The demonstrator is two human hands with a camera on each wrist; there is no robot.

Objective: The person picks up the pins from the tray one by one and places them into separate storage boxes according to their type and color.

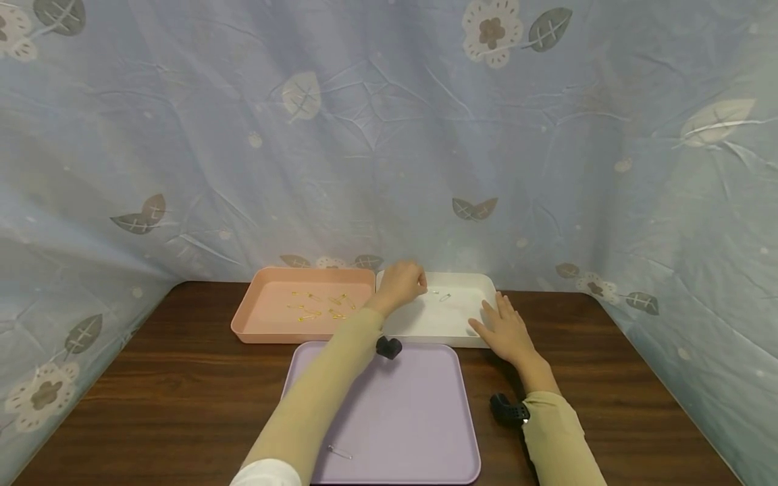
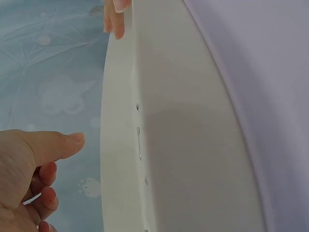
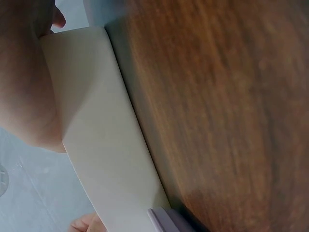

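My left hand is above the left part of the white tray, its forearm crossing the lilac tray. In the left wrist view its thumb stands out straight, apart from the bent fingers, and nothing shows between them. A few silver safety pins lie in the white tray just right of this hand. My right hand rests at the white tray's right rim with its fingers spread. One silver safety pin lies on the lilac tray near its front left.
A pink tray with several gold safety pins stands left of the white tray. In front is the lilac tray. All stand on a dark wooden table, with a patterned curtain behind.
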